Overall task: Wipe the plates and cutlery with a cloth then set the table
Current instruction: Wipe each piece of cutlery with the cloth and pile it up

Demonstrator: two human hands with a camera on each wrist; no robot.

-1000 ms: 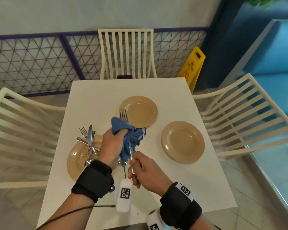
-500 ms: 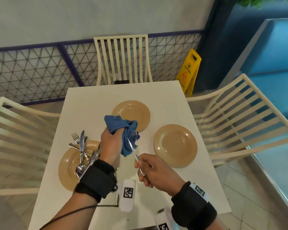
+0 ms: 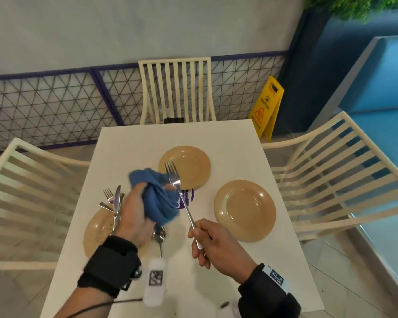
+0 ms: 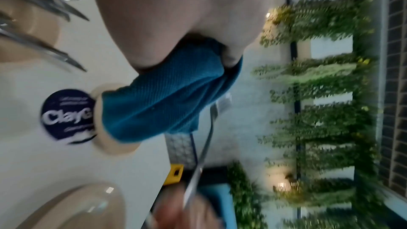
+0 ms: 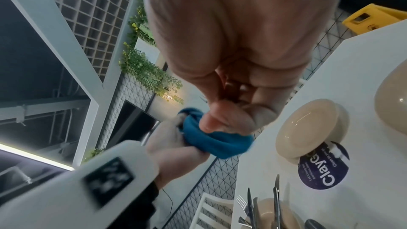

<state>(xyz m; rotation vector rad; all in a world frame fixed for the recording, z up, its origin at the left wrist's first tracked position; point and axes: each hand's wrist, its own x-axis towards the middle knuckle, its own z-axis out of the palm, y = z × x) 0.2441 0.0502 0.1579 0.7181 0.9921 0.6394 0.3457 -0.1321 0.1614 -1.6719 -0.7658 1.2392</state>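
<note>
My left hand (image 3: pixel 136 212) grips a bunched blue cloth (image 3: pixel 157 198) above the white table (image 3: pixel 129 143). My right hand (image 3: pixel 213 244) holds a steel fork (image 3: pixel 179 193) by its handle, tines up and away, just right of the cloth. The fork's neck lies beside the cloth; whether they touch I cannot tell. In the left wrist view the cloth (image 4: pixel 167 97) fills my left hand and the fork handle (image 4: pixel 204 147) runs down to my right hand. Three tan plates lie on the table: far (image 3: pixel 193 166), right (image 3: pixel 245 210), and near left (image 3: pixel 97 230) under a pile of cutlery (image 3: pixel 115 203).
A spoon (image 3: pixel 159 235) lies on the table below the cloth. A round dark sticker (image 3: pixel 186 198) marks the table's middle. Cream slatted chairs stand at the far side (image 3: pixel 176 88), left (image 3: pixel 30 198) and right (image 3: pixel 338 175). A yellow caution sign (image 3: pixel 267 106) stands on the floor beyond.
The fork has slid up out of the cloth, so its tines now show clear to the cloth's right. My right hand has shifted right and the cloth hand has turned slightly.
</note>
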